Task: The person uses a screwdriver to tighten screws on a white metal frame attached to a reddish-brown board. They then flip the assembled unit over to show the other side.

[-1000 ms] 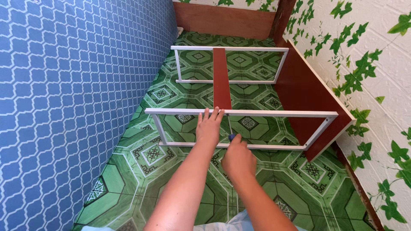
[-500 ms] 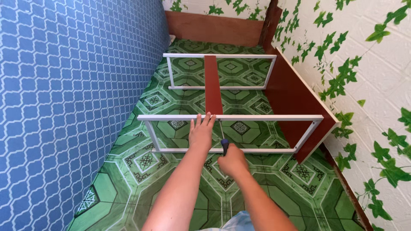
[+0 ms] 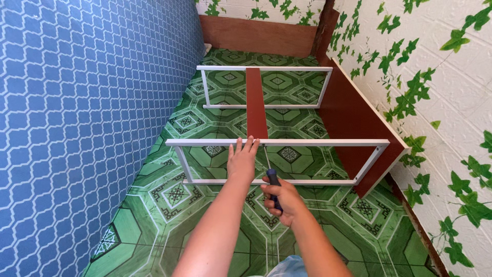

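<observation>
My left hand (image 3: pixel 242 160) lies flat with fingers spread against the near white metal frame (image 3: pixel 318 142), just where a reddish-brown wooden slat (image 3: pixel 254 102) meets its top bar. My right hand (image 3: pixel 283 199) grips a screwdriver (image 3: pixel 272 177) with a dark blue handle. Its thin shaft points up at the joint of slat and frame. The slat runs back to a second white frame (image 3: pixel 264 68) farther away. Both frames attach on the right to a brown wooden side panel (image 3: pixel 353 120).
A blue patterned mattress (image 3: pixel 87 113) stands along the left side. On the right is a white wall with green leaf print (image 3: pixel 441 92). A brown wooden board (image 3: pixel 256 35) closes the far end. The floor (image 3: pixel 174 205) has a green geometric pattern.
The view has shifted slightly, so the frames sit lower in the picture. My right hand with the screwdriver has moved a little toward the joint; the left hand stays on the frame.
</observation>
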